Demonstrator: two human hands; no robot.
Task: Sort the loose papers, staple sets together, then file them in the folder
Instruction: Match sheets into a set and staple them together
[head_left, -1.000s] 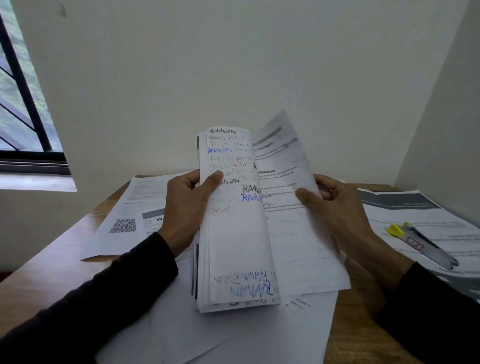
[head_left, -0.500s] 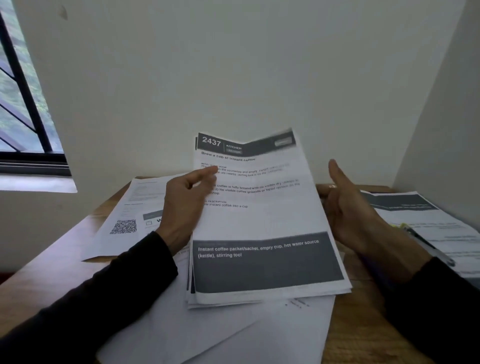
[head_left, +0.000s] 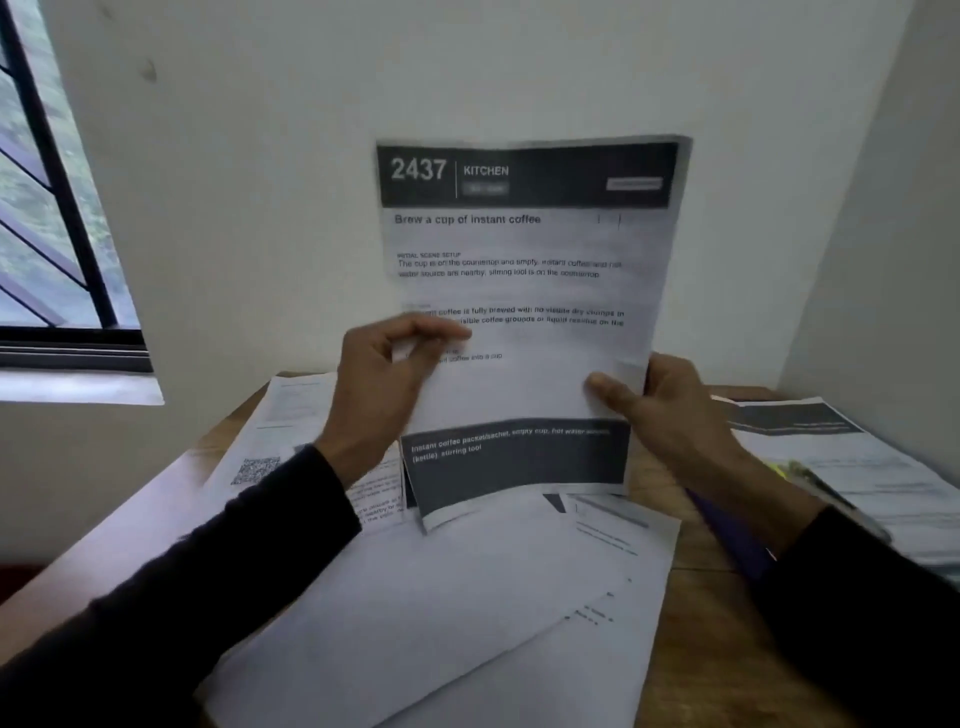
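From the head camera the job looks to be in its sorting stage: the left hand (head_left: 382, 387) and right hand (head_left: 662, 402) both grip one upright bundle of papers (head_left: 524, 291) by its side edges, above the table (head_left: 675, 540). No staple shows and no folder is clearly in view, so stapling and filing appear to remain. Counted: one held bundle, at least four loose sheets (head_left: 415, 613) lying flat, one QR-code page (head_left: 260, 467), and one blurred yellow-tipped tool (head_left: 800, 475) at right.
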